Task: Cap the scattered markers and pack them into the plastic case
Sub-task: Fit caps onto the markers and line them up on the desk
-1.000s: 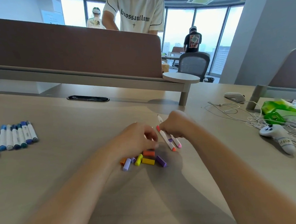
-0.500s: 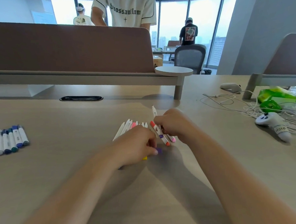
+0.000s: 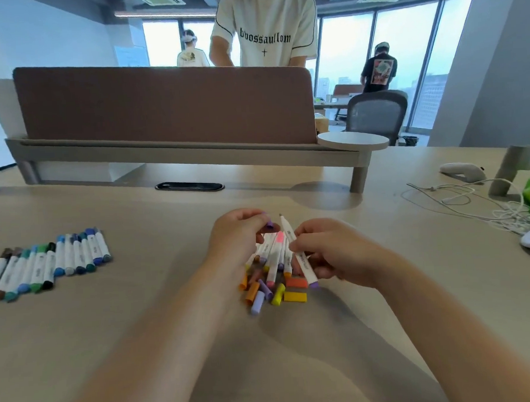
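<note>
Half a second before, the left hand (image 3: pixel 238 236) lay low over the loose caps (image 3: pixel 291 297) in the middle of the frame, hiding most of them; now it had lifted clear and pinched a single purple cap (image 3: pixel 270 225) between thumb and fingertips, just left of centre; the right hand (image 3: pixel 334 252), right of centre, was curled round one marker (image 3: pixel 287 229), as it had been a second earlier, but the marker now stood more upright, its bare tip pointing toward the top of the frame and its lower end already carrying a purple cap; cap and tip were near each other but not touching, so the capping itself was not yet done; judging by the matching colour, the search for the right cap seemed over and the next move was likely to press it onto the tip, which would call for lining the small opening up with the nib

Beneath the hands a pile of uncapped markers (image 3: pixel 272 255) lay on the desk (image 3: pixel 140 315), with orange, yellow and lilac caps spread just below it; at the left edge of the frame a row of capped markers (image 3: pixel 61 260) lay side by side, well apart from the pile; the plastic case was not in view, so packing looked some way off; a good many markers were left to cap
</note>
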### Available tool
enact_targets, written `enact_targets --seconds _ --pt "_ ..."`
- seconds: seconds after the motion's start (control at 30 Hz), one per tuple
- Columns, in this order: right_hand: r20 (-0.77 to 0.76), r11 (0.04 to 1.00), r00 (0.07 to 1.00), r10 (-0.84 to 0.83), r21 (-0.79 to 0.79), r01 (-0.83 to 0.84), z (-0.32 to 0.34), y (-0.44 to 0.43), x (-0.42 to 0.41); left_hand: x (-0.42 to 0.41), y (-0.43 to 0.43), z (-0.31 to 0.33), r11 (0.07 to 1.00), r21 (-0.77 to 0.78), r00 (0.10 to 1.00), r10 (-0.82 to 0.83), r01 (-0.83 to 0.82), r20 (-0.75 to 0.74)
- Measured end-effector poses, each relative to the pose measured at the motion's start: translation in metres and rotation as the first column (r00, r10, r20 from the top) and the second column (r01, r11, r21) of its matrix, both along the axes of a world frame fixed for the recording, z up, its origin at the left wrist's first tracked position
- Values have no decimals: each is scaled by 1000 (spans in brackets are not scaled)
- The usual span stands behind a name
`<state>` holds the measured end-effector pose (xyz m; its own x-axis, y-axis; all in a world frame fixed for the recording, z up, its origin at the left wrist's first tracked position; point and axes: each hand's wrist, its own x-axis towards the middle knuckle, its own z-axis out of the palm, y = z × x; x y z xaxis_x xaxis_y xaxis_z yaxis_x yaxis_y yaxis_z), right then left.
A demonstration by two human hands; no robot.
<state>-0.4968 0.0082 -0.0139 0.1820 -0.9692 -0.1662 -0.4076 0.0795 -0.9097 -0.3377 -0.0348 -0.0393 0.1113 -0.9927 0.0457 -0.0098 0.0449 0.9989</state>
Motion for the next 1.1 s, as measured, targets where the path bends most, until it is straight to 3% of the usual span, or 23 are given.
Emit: enact_targets --seconds 0.13,0.5,0.87,1.1 --pt "-15 996 996 88 16 -88 -2 5 3 1 -2 -1 1000 16 1000 -21 21 -19" --pt "-83 998 995 56 -1 -56 -3 3 4 -1 1 -1 997 -60 996 -38 43 76" --pt "-272 986 962 -27 -168 -20 -2 -1 6 -11 4 -5 994 -102 993 41 -30 109" --pt "-181 988 983 18 -145 -45 -1 0 7 -9 9 2 997 -81 1000 1 0 9"
